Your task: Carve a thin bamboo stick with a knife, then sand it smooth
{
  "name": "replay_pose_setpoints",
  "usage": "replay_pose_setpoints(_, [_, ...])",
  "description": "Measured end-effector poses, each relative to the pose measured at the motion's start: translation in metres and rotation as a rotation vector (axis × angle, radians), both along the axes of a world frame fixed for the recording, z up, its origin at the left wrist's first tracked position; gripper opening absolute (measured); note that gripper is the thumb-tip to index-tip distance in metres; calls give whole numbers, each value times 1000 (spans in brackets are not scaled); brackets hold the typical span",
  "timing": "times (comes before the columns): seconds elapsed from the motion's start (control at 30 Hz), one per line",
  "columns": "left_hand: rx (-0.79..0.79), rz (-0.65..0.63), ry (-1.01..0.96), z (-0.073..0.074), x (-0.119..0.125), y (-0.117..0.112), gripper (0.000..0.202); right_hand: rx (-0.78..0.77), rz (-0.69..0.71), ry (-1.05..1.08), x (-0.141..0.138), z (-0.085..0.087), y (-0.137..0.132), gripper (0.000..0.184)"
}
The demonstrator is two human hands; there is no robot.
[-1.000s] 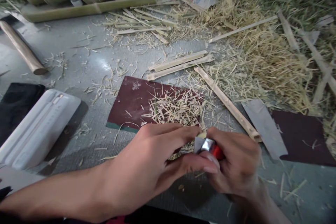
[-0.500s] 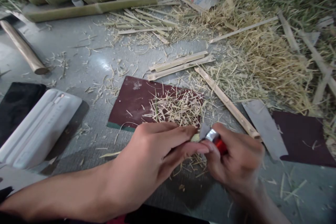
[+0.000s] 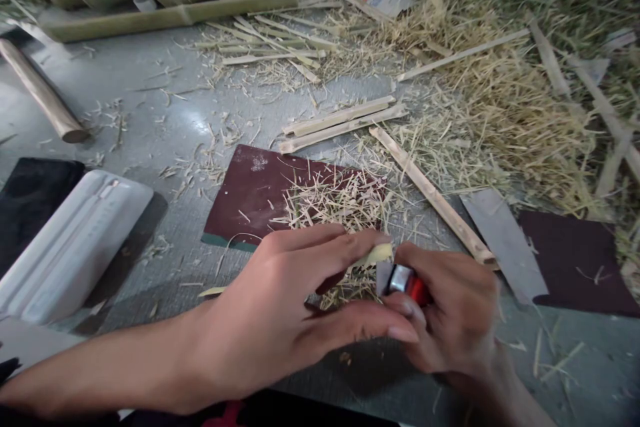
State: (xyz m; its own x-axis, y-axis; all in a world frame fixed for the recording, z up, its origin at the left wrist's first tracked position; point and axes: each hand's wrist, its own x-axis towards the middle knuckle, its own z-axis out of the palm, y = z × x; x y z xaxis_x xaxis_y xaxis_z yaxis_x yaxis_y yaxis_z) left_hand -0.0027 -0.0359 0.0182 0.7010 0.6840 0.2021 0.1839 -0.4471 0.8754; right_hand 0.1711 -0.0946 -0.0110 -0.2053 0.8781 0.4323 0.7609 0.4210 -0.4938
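Note:
My right hand (image 3: 457, 303) is closed round a small knife (image 3: 403, 278) with a red handle, a shiny metal collar and a short grey blade. The blade lies close beside the tip of a pale bamboo strip (image 3: 379, 254). My left hand (image 3: 305, 287) has its fingers curled over this strip, most of which is hidden beneath the hand. The left thumb stands apart from the fingers, its tip against my right hand. Behind my fingers, a heap of shavings (image 3: 340, 200) covers part of a dark red board (image 3: 240, 187).
Several bamboo lengths (image 3: 190, 13) lie at the back left. Split bamboo pieces (image 3: 345, 127) and a longer bamboo stick (image 3: 430, 193) lie beyond the board. Shavings (image 3: 500, 107) pile up at right. A white power bank (image 3: 85, 240) and a wooden rod (image 3: 45, 93) are at left.
My left thumb has dropped away from the fingers, opening a gap. The left fingertips and the strip's tip have shifted slightly right. The knife blade has turned and moved slightly lower.

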Motion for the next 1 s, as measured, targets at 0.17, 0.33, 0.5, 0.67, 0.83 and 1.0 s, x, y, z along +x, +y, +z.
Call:
replay_pose_setpoints(0.17, [11, 5, 11, 2, 0, -1, 33, 12, 9, 7, 0, -2, -1, 26])
replay_pose_setpoints(0.33, [46, 4, 28, -1, -2, -4, 34, 1, 12, 12, 1, -3, -1, 26])
replay_pose_setpoints(0.5, [58, 50, 40, -3, -1, -5, 24, -5, 1, -9, 0, -3, -1, 28])
replay_pose_setpoints(0.67, [80, 86, 40, -1, 1, -5, 27, -13, -36, -50, -1, -4, -1, 29])
replay_pose_setpoints(0.83, [61, 107, 48, 0, 2, -5, 23, -7, -51, -52, -2, -5, 2, 25])
replay_pose_setpoints(1.0, [84, 95, 64, -1, 0, -3, 17, -103, -98, 155, 0, -7, -2, 28])
